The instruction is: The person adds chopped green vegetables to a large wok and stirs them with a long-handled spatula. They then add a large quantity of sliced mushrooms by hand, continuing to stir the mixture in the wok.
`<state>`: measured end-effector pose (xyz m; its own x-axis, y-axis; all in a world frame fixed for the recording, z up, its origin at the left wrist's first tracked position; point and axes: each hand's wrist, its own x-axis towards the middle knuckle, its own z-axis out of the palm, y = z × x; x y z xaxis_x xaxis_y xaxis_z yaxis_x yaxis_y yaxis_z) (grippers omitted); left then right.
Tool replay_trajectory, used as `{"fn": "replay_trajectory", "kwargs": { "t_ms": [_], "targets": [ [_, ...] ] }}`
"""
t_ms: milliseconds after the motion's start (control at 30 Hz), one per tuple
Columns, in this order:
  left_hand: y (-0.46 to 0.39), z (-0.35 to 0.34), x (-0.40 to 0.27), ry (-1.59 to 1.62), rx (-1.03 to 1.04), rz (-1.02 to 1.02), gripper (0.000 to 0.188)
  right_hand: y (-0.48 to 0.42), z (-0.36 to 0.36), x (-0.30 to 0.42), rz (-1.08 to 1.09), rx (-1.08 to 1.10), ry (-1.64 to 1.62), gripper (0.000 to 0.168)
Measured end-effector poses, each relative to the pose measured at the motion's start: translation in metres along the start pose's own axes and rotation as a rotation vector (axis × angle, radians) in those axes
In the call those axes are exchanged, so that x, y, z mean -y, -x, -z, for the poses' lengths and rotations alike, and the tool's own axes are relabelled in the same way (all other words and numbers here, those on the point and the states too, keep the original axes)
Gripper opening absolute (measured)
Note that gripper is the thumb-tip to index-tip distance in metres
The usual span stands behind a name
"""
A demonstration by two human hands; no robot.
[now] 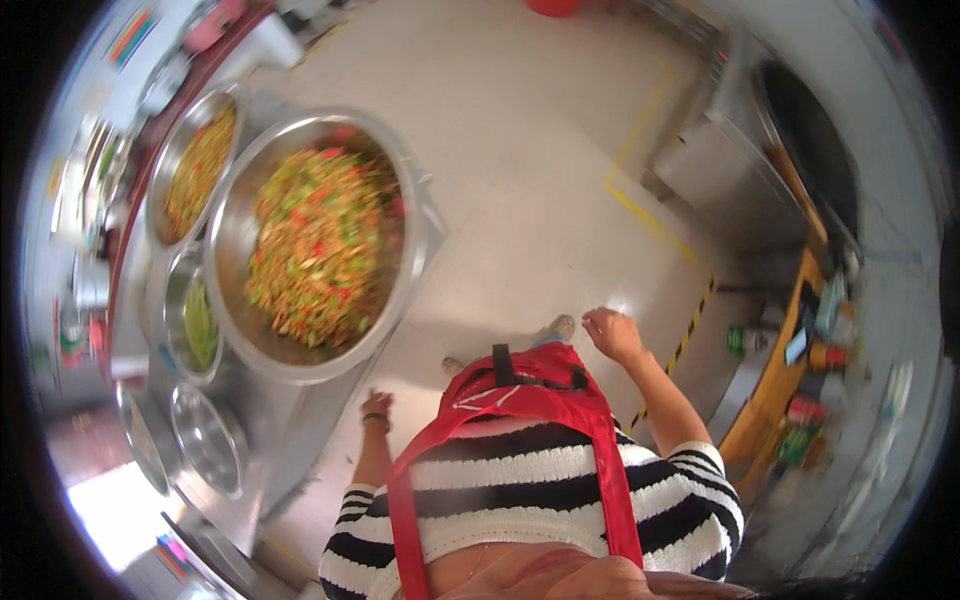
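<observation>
My left hand (377,405), with a dark band at the wrist, hangs beside the edge of a steel table (289,431). It touches nothing that I can see, and its fingers are slightly apart. My right hand (616,334) is out over the floor on the other side of my red apron (525,382), loosely bent and holding nothing visible. On the table stands a big steel bowl (315,373) with a heap of chopped vegetable mix (315,247), green, orange and red. Past it, a smaller steel bowl (160,217) holds a similar mix.
Another steel bowl (174,300) holds green sliced vegetable (199,326); a bare steel bowl (206,439) stands nearer. At right are a wooden shelf (776,382) with bottles and packets, and a steel cooking station with a large dark wok (806,150). Yellow-black tape (686,330) marks the floor.
</observation>
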<state>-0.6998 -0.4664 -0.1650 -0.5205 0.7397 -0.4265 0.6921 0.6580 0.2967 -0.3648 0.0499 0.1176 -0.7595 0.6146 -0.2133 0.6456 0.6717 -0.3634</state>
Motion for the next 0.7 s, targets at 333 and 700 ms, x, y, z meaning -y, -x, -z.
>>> {"fn": "replay_trajectory", "kwargs": {
  "t_ms": [333, 700],
  "targets": [
    [-0.3, 0.157, -0.372, 0.871, 0.243, 0.056, 0.029, 0.054, 0.129, -0.08, -0.291, -0.551, -0.022, 0.014],
    [-0.372, 0.212, -0.468, 0.568, 0.332, -0.228, 0.023, -0.009, 0.343, -0.15, -0.209, -0.826, 0.382, 0.021]
  ]
}}
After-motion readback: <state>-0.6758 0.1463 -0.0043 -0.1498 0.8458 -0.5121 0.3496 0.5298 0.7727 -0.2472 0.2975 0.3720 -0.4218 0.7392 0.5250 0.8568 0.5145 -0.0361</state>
